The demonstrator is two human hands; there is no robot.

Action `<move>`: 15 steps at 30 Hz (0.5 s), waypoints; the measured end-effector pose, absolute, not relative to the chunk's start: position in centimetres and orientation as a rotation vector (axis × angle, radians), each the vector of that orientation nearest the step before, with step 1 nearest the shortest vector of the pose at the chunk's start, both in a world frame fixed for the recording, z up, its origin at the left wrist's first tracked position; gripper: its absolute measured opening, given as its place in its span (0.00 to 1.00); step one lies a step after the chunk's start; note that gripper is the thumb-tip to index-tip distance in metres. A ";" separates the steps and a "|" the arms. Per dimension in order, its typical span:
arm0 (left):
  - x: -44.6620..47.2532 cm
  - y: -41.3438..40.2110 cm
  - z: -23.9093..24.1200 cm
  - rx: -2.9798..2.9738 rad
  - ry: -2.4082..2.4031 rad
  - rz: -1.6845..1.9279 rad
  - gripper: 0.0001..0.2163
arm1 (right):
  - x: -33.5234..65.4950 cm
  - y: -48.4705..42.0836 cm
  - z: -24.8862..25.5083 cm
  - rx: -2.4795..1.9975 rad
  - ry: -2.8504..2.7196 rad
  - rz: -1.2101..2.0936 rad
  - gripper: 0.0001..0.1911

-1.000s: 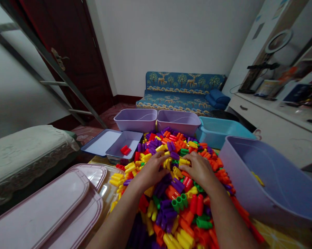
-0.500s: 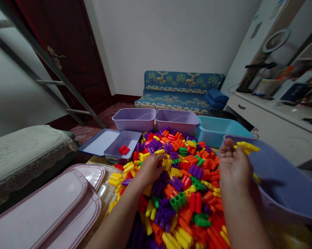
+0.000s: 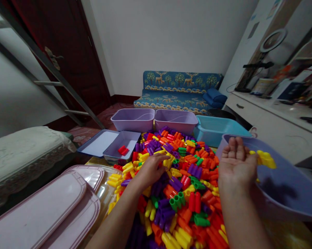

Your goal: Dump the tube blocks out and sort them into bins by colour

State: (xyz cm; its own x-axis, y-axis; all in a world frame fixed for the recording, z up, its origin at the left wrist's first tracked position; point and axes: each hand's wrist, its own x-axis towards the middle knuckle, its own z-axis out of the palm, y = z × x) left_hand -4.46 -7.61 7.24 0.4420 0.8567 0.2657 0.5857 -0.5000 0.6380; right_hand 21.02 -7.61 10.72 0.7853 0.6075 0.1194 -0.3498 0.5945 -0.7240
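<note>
A large heap of plastic tube-shaped building pieces (image 3: 175, 200) in yellow, orange, red, purple and green covers the table. My left hand (image 3: 153, 169) reaches into the heap, its fingers curled around a yellow piece (image 3: 168, 162). Palm up, my right hand (image 3: 236, 159) stretches its fingers out at the near rim of a purple bin (image 3: 291, 169). Just right of that hand, a yellow piece (image 3: 266, 159) appears in the air over this bin, blurred and apart from the fingers. Part of another yellow piece shows behind the thumb side.
Two purple bins (image 3: 132, 119) and a turquoise bin (image 3: 220, 129) stand behind the heap. A small box (image 3: 113, 152) holding a red piece sits at the left with its lid (image 3: 97, 141). Pink lids (image 3: 38, 211) lie at the near left. A patterned sofa (image 3: 176, 93) is farther back.
My right hand has turned its palm up and opened its fingers; the yellow piece has left it, moving right over the purple bin. My left hand stays nearly in place.
</note>
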 end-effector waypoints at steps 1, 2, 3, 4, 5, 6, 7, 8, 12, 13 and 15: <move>-4.4 -7.6 7.2 2.237 1.211 0.800 0.20 | 21.1 -7.5 10.5 -0.779 -0.401 0.576 0.12; -4.4 -7.6 7.2 2.232 1.217 0.805 0.20 | 21.1 -7.5 10.4 -0.822 -0.429 0.590 0.12; -4.4 -7.6 7.2 2.225 1.230 0.811 0.19 | 21.0 -7.4 10.3 -0.872 -0.458 0.613 0.12; -4.4 -7.6 7.1 2.219 1.247 0.818 0.19 | 20.8 -7.3 10.2 -0.922 -0.496 0.648 0.12; -4.4 -7.7 7.1 2.216 1.269 0.823 0.18 | 20.6 -7.2 10.2 -0.972 -0.545 0.699 0.13; -4.4 -7.7 7.0 2.215 1.293 0.820 0.17 | 20.4 -7.2 10.2 -1.025 -0.611 0.766 0.15; -4.4 -7.6 6.9 2.217 1.314 0.808 0.17 | 20.2 -7.1 10.3 -1.081 -0.700 0.832 0.17; -4.4 -7.6 6.8 2.221 1.332 0.792 0.16 | 20.0 -7.2 10.3 -1.145 -0.820 0.878 0.19; -4.5 -7.5 6.4 2.226 1.349 0.772 0.16 | 20.2 -7.6 10.3 -1.551 -1.492 0.684 0.19; -4.5 -7.4 6.4 2.217 1.347 0.782 0.16 | 20.5 -7.8 10.3 -1.690 -1.628 0.581 0.18; -4.5 -7.4 6.6 2.165 1.331 0.794 0.16 | 21.3 -8.2 10.2 -1.949 -1.836 0.464 0.15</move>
State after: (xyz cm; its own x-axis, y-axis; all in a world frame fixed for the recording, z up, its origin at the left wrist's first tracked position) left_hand -4.49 -7.42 6.59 0.3607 0.9045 0.2277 0.6296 -0.4162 0.6560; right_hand 21.26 -8.16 10.18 0.0715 0.9965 0.0434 0.8560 -0.0390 -0.5154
